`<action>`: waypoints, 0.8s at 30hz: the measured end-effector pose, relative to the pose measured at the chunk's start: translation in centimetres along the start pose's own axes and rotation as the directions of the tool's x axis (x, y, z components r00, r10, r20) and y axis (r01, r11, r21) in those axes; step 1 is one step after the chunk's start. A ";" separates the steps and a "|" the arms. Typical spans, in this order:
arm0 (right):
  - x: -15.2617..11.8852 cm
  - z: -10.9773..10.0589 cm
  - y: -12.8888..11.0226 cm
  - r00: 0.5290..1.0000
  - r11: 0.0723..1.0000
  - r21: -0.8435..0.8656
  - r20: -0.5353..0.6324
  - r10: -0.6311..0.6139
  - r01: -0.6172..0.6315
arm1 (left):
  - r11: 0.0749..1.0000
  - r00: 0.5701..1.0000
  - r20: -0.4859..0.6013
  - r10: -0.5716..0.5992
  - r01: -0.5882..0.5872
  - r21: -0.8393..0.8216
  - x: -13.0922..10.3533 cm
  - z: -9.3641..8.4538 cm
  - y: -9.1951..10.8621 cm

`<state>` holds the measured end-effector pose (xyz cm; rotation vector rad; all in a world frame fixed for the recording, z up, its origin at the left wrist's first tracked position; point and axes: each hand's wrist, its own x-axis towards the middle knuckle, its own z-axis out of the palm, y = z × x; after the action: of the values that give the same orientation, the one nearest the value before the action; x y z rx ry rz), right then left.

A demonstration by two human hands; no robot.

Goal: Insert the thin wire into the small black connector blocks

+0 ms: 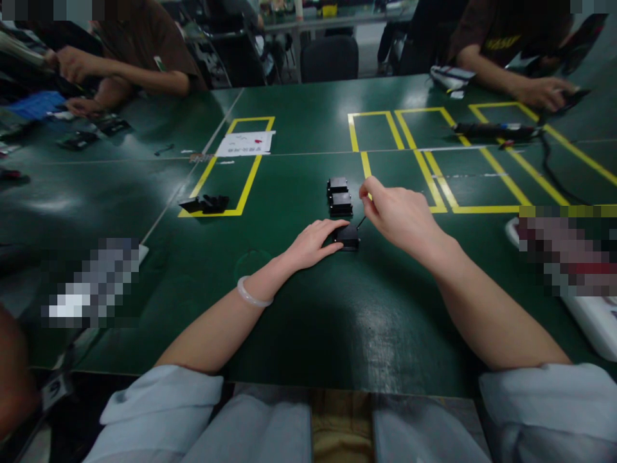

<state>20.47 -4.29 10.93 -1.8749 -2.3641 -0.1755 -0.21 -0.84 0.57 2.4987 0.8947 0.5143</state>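
My left hand (313, 244) lies low on the green table, thumb and fingers closed on the left side of a small black box-shaped part (348, 239). Above and right of it, my right hand (402, 212) pinches a thin dark rod-like tool (361, 222). The tool slants down to the box's right rear corner; its upper end is hidden in my fingers. Just beyond the held part stand two similar black parts, a nearer one (341, 203) and a farther one (338, 185), close together.
Yellow tape outlines (248, 186) mark the green table (299, 334). Black pieces (207, 204) and a white paper sheet (245, 143) lie left. A black corded tool (496, 130) rests at right, near a co-worker's hand (544, 93). Another person's hands (81, 67) are at far left.
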 end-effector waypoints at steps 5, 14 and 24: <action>-0.1 -0.1 -0.1 1.000 1.000 0.006 -0.001 0.005 -0.005 | 1.000 1.000 -0.005 0.006 -0.006 -0.004 0.0 0.1 0.0; 0.1 0.2 0.0 1.000 1.000 0.006 -0.011 0.003 -0.003 | 1.000 1.000 0.002 -0.004 0.004 0.000 0.0 -0.1 0.2; 0.0 0.0 0.0 1.000 1.000 0.007 -0.018 0.006 -0.006 | 1.000 1.000 -0.004 -0.002 0.002 -0.008 0.0 0.0 0.1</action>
<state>20.45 -4.33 10.88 -1.8694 -2.3442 -0.1825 -0.18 -0.89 0.59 2.4897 0.8949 0.5214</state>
